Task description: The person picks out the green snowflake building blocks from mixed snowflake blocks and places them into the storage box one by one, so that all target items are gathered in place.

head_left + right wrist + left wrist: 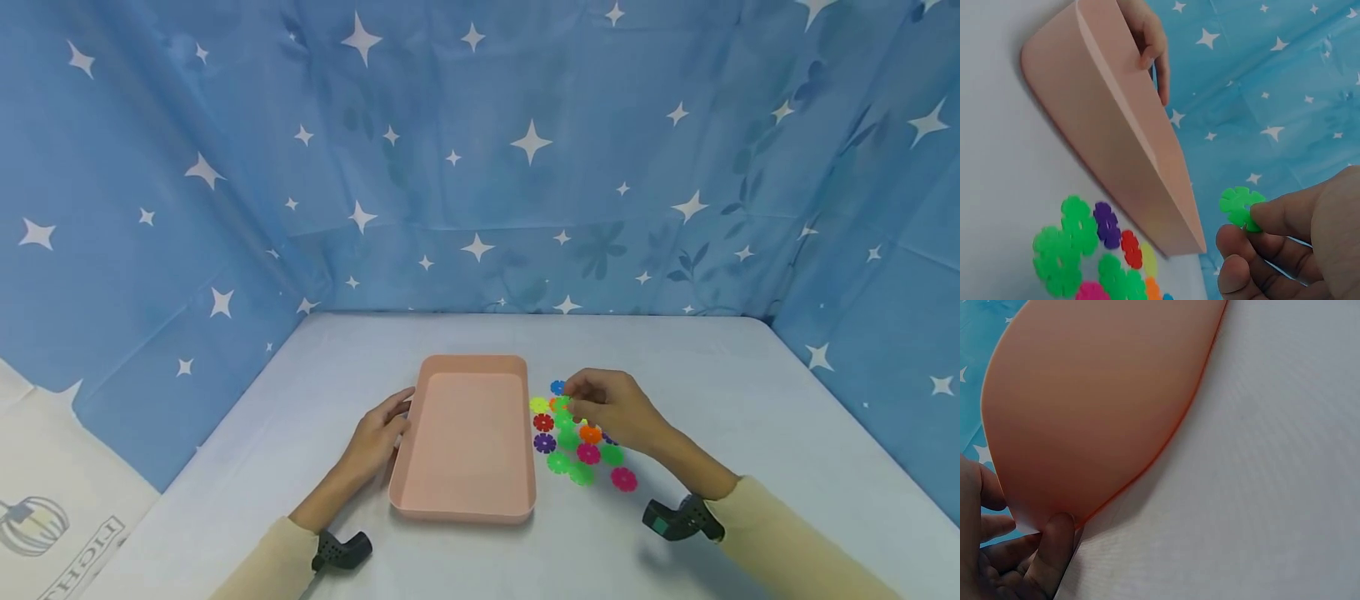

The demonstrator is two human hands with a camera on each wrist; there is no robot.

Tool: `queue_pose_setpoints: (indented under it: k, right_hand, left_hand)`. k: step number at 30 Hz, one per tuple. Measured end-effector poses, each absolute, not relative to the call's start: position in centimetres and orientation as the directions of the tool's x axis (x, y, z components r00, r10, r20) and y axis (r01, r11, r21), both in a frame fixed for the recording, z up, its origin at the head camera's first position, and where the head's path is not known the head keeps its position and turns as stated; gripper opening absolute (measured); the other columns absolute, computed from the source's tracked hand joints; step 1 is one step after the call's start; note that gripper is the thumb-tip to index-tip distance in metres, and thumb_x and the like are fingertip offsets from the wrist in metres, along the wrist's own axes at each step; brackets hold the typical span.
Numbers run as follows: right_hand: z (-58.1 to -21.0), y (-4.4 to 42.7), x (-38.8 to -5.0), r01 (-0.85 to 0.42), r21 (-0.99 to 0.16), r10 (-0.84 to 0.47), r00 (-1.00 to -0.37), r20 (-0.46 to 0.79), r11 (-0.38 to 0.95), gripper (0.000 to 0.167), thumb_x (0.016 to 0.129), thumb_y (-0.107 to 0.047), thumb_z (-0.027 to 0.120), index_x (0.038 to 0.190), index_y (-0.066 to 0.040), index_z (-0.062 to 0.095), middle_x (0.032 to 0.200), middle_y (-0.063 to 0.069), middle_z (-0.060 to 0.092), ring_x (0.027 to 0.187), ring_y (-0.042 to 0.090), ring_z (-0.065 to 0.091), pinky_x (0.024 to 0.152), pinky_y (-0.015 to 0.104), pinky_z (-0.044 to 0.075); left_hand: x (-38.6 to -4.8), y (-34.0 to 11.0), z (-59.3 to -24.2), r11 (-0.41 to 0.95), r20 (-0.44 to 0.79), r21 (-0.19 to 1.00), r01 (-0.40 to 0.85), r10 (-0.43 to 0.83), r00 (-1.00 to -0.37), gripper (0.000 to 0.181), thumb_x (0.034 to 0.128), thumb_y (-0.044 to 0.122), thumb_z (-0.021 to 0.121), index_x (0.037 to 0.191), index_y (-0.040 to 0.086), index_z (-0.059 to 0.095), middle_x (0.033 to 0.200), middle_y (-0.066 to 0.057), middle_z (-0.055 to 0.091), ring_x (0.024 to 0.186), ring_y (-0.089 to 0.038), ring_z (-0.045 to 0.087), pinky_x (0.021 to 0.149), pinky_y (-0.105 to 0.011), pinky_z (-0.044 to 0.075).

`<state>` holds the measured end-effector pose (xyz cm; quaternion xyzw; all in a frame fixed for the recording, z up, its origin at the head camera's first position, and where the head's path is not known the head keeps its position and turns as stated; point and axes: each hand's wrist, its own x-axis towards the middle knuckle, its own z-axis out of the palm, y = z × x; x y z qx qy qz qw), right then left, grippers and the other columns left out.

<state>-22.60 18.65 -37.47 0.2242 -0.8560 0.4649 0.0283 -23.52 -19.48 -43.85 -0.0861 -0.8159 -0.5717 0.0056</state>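
Observation:
On the table, a pink tray point(472, 442) lies with its inside bare. At its left wall, my left hand point(378, 435) holds the rim; in the left wrist view the thumb point(1057, 547) lies against the outer wall and the fingers reach the rim. My right hand point(618, 408) is to the right of the tray, above a loose spread of interlocking flower discs point(588, 453) in green, red, purple, orange, pink, yellow and blue. Between its thumb and forefinger it pinches a green interlocking disc point(1235, 203), raised off the table.
A white cloth covers the table point(352, 354). Blue curtain point(450, 183) with white stars hangs behind and along both sides. Pale printed fabric point(45, 500) shows at the lower left. Each wrist carries a black camera band point(686, 518).

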Motion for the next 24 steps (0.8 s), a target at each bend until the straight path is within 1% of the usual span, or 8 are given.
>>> queue_pose_setpoints:
  k: [2,6,11,15,17,19,24]
  right_hand:
    - [-37.4,18.1,-22.7,-0.395,-0.802,-0.359,-0.901,0.243,0.448,0.015,0.094,-0.006,0.069,0.108,-0.003,0.071,0.090,0.014,0.070,0.078,0.041,0.066,0.068,0.040,0.062]
    - [-37.3,17.1,-23.1,-0.388,-0.825,-0.383,-0.895,0.230,0.410,0.012,0.095,-0.008,0.067,0.106,-0.004,0.071,0.087,0.009,0.070,0.078,0.043,0.065,0.068,0.039,0.061]
    - [-37.3,15.9,-23.2,-0.376,-0.847,-0.408,-0.888,0.213,0.375,0.009,0.094,-0.007,0.067,0.101,-0.004,0.071,0.087,0.008,0.069,0.079,0.043,0.064,0.068,0.042,0.060]
    - [-37.3,15.0,-23.4,-0.364,-0.866,-0.433,-0.879,0.198,0.343,0.006,0.094,-0.008,0.067,0.099,-0.006,0.071,0.088,0.013,0.069,0.081,0.047,0.063,0.070,0.047,0.060]
    - [-37.3,14.4,-23.5,-0.353,-0.880,-0.450,-0.873,0.187,0.319,0.005,0.094,-0.007,0.067,0.097,-0.005,0.071,0.089,0.015,0.070,0.082,0.048,0.064,0.071,0.050,0.060]
    - [-37.2,13.7,-23.5,-0.341,-0.889,-0.463,-0.869,0.174,0.305,0.004,0.094,-0.007,0.067,0.096,-0.005,0.070,0.088,0.016,0.071,0.082,0.047,0.066,0.072,0.050,0.061]
    - [-36.9,11.8,-23.1,-0.322,-0.909,-0.494,-0.855,0.159,0.265,0.004,0.090,-0.004,0.069,0.093,-0.002,0.072,0.088,0.013,0.073,0.082,0.045,0.070,0.070,0.042,0.062]
  left_hand:
    - [-23.5,-19.5,-43.9,0.334,0.109,0.931,0.148,0.132,-0.985,0.055,0.0978,0.006,0.049,0.153,0.008,0.045,0.145,-0.027,0.053,0.109,-0.036,0.066,0.066,-0.037,0.062]
    - [-23.6,-19.5,-44.0,0.348,0.110,0.926,0.147,0.124,-0.986,0.056,0.0969,0.006,0.048,0.152,0.010,0.046,0.144,-0.025,0.054,0.111,-0.035,0.066,0.066,-0.035,0.062]
    - [-23.5,-19.4,-44.1,0.356,0.099,0.925,0.134,0.114,-0.988,0.055,0.0971,0.007,0.048,0.152,0.012,0.047,0.144,-0.022,0.056,0.112,-0.034,0.066,0.066,-0.035,0.062]
    - [-23.4,-19.4,-44.0,0.349,0.098,0.927,0.135,0.122,-0.988,0.055,0.0971,0.006,0.048,0.152,0.012,0.047,0.144,-0.023,0.055,0.111,-0.034,0.066,0.066,-0.035,0.062]
    - [-23.4,-19.4,-43.9,0.341,0.102,0.929,0.141,0.131,-0.986,0.055,0.0971,0.006,0.048,0.152,0.011,0.047,0.144,-0.024,0.055,0.110,-0.034,0.067,0.065,-0.036,0.062]
    - [-23.3,-19.4,-43.9,0.333,0.104,0.932,0.145,0.137,-0.985,0.055,0.0974,0.006,0.048,0.152,0.010,0.046,0.144,-0.025,0.054,0.109,-0.035,0.067,0.065,-0.036,0.062]
    - [-23.2,-19.4,-43.7,0.319,0.104,0.937,0.145,0.144,-0.984,0.055,0.0977,0.006,0.048,0.152,0.009,0.045,0.146,-0.026,0.053,0.112,-0.036,0.066,0.066,-0.036,0.063]
